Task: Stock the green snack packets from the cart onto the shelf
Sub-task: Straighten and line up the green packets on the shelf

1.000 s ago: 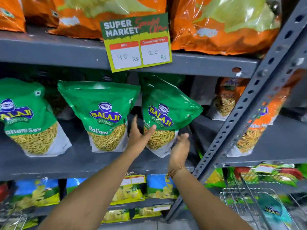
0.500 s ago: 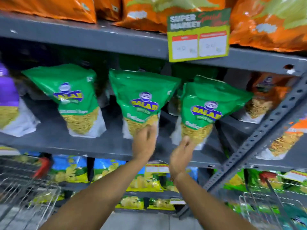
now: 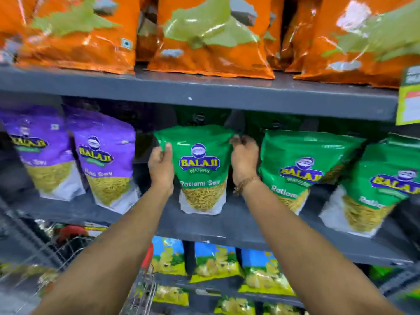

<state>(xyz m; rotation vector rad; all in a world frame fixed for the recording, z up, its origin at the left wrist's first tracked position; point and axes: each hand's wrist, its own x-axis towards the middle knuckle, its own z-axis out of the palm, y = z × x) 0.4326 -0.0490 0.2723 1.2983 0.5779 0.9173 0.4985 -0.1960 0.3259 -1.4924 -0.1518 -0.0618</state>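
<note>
At the far left of the middle shelf (image 3: 204, 226) stand two purple snack packets (image 3: 103, 164), upright and side by side. Below them, at the lower left, you can see the wire cart (image 3: 68, 248) with its red handle, blurred.

Next comes your left hand (image 3: 161, 165). It grips the left edge of a green snack packet (image 3: 200, 169), thumb on the front face and fingers wrapped behind. The packet stands upright on the middle shelf, its base on the grey board, with "Balaji Wafers" and "Ratlami Sev" printed on the front and a clear window showing yellow strands.

Your right hand (image 3: 244, 161) holds the packet's right edge, fingers curled around its upper corner. A thin bracelet (image 3: 246, 184) sits on that wrist.

To the right, two more green packets (image 3: 302, 169) of the same kind stand on the same shelf, leaning a little. The nearer one is just beside your right hand.

Along the shelf above runs a row of large orange bags (image 3: 209, 37). A yellow-green price sign (image 3: 410, 96) hangs at its right end, cut off by the frame. On the shelf below sit blue and yellow packets (image 3: 216, 262).
</note>
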